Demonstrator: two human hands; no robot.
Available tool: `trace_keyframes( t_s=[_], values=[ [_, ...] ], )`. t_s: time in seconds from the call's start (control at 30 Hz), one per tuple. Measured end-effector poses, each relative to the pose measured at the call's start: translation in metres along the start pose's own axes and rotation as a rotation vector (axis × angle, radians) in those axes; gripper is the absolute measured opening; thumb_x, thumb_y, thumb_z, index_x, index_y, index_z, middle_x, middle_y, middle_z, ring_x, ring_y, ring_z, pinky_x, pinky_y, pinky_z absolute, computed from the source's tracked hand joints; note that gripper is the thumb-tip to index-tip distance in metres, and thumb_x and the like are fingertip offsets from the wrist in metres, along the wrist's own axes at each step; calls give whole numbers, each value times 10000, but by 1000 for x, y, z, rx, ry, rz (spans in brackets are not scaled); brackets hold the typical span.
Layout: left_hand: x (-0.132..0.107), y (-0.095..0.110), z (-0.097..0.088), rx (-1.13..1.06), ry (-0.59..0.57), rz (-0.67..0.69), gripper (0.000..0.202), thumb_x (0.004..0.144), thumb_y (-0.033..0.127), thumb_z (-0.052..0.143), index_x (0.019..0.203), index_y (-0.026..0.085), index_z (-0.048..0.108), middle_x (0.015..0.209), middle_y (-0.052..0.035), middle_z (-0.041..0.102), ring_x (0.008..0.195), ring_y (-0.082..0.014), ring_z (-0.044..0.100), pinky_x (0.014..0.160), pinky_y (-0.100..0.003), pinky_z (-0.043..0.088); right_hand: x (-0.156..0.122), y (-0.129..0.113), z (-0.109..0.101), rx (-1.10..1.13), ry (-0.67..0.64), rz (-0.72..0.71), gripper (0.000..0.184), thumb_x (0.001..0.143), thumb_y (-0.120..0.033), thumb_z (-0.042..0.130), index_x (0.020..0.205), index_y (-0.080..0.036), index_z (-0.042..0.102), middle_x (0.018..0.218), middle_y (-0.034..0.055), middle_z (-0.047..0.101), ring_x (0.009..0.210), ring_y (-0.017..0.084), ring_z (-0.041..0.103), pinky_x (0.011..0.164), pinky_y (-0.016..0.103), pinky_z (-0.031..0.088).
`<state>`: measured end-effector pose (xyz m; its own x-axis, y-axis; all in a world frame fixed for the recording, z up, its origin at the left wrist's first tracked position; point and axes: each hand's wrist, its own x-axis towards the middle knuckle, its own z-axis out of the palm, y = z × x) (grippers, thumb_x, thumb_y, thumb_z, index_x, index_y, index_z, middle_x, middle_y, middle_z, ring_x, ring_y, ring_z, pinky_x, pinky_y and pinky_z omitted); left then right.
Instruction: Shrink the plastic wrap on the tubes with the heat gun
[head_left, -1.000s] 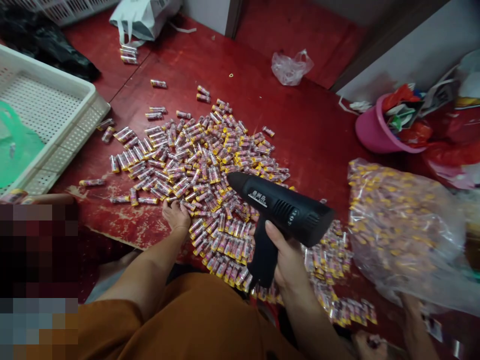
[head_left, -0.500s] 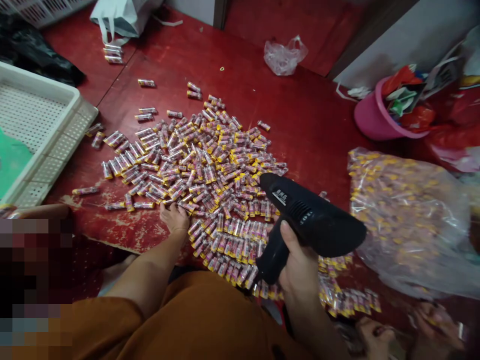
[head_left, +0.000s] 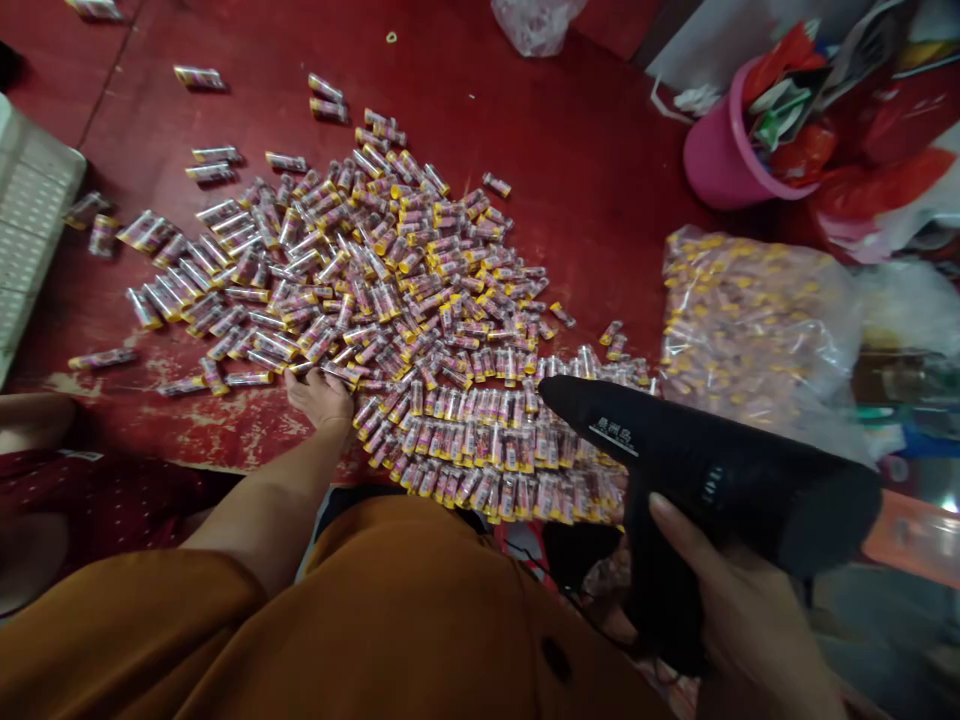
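Black blower (head_left: 705,475) – yellow-ended tubes (head_left: 379,295) – red tabletop (head_left: 585,170)

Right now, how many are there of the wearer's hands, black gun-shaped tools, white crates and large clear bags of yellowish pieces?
The wearer's left hand and right hand: 2
Black gun-shaped tool: 1
White crate, partly in view: 1
Large clear bag of yellowish pieces: 1
Total: 5

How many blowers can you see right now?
1: the black blower, held in the right hand, its nozzle pointing toward the small tubes. Others may be hidden behind things.
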<state>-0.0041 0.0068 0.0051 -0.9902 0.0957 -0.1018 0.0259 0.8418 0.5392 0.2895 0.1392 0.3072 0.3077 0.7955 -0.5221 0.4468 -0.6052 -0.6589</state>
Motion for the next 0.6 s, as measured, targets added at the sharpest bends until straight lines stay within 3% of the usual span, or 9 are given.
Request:
trace_keyframes(
  t_s=[0.1,0.27,0.5,0.6],
  values=[
    [0,4,-4,2,-15,-3,281,840,237,470,1070,114,575,1489,-220,270,1421,-362,235,1172,-552,172,4,11,-6,32,48,72,551,395,-463,897,806,-148,710,674,50,687,544,159,605,492,235,522],
    [-1,11,-8,13,-21,-5,280,837,223,466,1074,118,572,1491,-223,276,1415,-362,254,1163,-563,191,6,22,-15,67,158,21,541,363,-472,897,740,-151,677,587,36,655,500,151,584,449,222,501],
    [-3,11,-10,17,-42,-5,299,855,251,448,1099,135,577,1500,-191,278,1440,-336,222,1185,-521,174,10,44,-24,-14,172,-187,439,504,-476,848,735,-150,668,592,25,654,486,145,571,449,236,489],
    [-3,10,-8,2,-30,-3,305,863,253,444,1116,139,571,1504,-185,276,1441,-331,219,1187,-523,165,4,49,-28,25,169,-163,435,458,-447,868,712,-153,673,632,38,667,515,158,583,469,254,504]
  ],
)
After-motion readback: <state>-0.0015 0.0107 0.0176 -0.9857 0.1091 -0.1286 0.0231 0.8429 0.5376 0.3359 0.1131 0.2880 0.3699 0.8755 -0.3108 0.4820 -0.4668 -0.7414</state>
